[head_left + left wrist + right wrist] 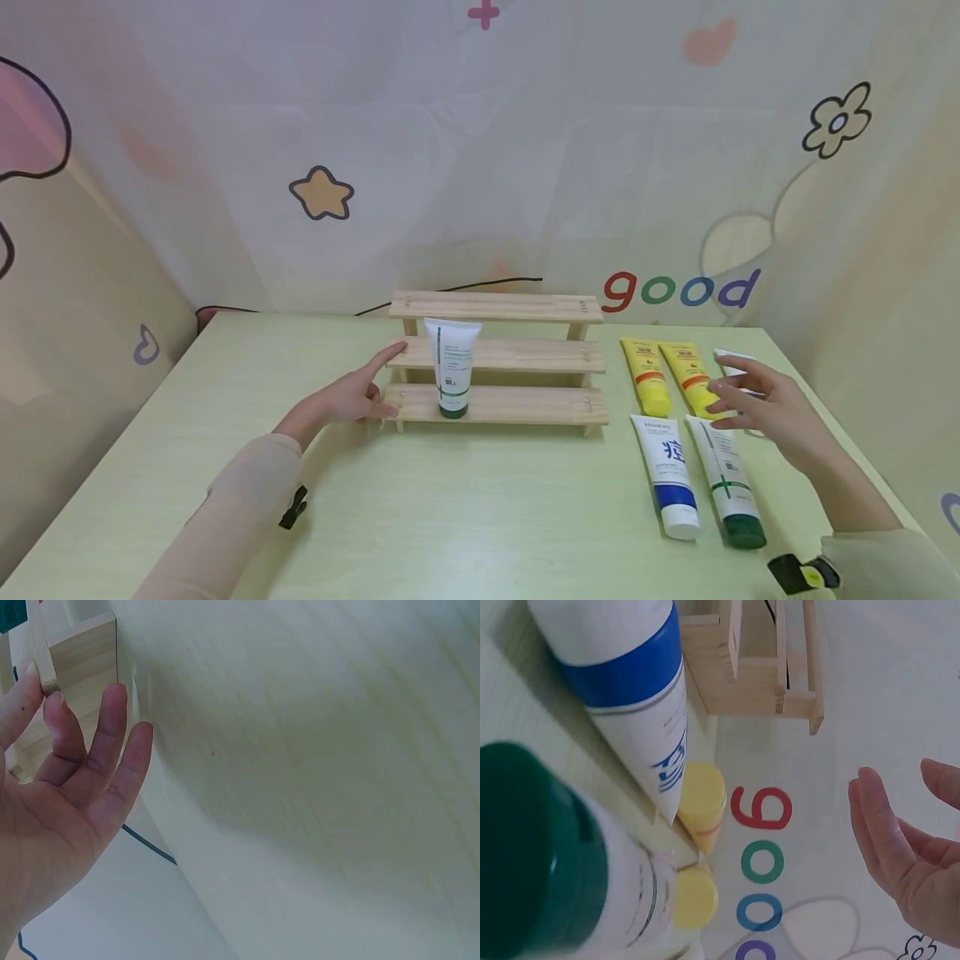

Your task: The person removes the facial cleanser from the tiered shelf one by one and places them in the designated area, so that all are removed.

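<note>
A small three-tier wooden stand stands on the table, and my left hand grips its left end. The index finger stretches to the middle tier; in the left wrist view, thumb and a curled finger meet the end of a board. A white tube with a green cap stands cap-down on the lowest tier. My right hand hovers over several lying tubes, fingers loosely bent, holding nothing. Beneath or beside it are a white green-capped tube, a yellow tube and a partly hidden white tube.
Left of these lie another yellow tube and a white tube with a blue band. The pale green table meets a printed curtain behind the stand, and the curtain also hangs along both sides.
</note>
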{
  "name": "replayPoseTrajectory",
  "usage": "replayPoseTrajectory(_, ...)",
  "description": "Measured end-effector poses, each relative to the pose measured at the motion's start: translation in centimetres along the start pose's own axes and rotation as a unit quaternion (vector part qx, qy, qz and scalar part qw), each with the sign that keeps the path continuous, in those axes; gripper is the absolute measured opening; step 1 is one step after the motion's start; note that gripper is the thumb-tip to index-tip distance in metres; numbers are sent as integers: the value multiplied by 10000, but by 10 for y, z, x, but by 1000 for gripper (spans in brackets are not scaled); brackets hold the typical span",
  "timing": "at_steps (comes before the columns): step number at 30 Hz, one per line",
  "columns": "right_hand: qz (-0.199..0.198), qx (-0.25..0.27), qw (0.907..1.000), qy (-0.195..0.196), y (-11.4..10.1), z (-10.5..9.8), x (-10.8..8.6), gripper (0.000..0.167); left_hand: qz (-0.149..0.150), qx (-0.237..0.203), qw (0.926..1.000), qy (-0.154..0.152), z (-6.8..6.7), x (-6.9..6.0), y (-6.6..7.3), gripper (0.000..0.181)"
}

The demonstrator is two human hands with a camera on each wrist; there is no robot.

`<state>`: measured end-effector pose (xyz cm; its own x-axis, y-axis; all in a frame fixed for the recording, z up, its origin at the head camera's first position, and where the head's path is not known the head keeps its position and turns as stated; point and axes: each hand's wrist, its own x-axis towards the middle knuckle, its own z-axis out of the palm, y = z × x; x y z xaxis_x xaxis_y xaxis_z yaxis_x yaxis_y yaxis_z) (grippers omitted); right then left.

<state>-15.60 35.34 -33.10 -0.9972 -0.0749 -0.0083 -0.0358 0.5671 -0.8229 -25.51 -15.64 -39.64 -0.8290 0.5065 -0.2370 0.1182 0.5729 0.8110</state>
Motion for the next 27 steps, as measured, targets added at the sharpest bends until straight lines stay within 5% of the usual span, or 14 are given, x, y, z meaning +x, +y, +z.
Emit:
replayPoseTrajectory(13,-543,759,9956,66,-37,68,26,57,-62,-4,10000,-4,1,2,-4,96)
replayPoseTrajectory(27,-1092,1706,9780,-494,-66,130,59,47,79,-206,9997,-36,0,1,-3,94)
